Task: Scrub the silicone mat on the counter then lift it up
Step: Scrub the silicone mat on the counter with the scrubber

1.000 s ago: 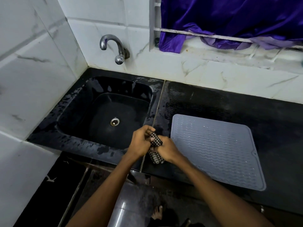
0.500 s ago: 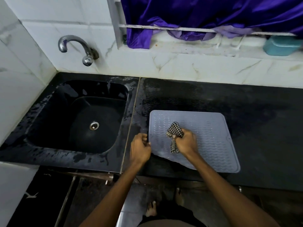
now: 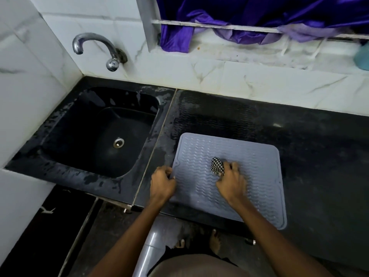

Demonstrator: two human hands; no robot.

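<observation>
A grey ribbed silicone mat (image 3: 257, 164) lies flat on the black counter (image 3: 319, 148), just right of the sink. My left hand (image 3: 162, 181) grips the mat's left edge with curled fingers. My right hand (image 3: 231, 180) is on the middle of the mat and holds a small black-and-white checked cloth (image 3: 217, 165) bunched against the ribbed surface. The hand is blurred. My right forearm covers part of the mat's near edge.
A black sink (image 3: 99, 132) with a metal drain lies left of the counter, and a chrome tap (image 3: 95, 48) juts from the tiled wall above it. Purple fabric (image 3: 259, 17) hangs over a rail behind. A teal object (image 3: 362, 56) sits on the ledge at far right. The counter looks wet.
A second ago both hands wrung the cloth beside the sink. My right hand has carried the cloth onto the mat and further across it; my left hand took the mat's left edge.
</observation>
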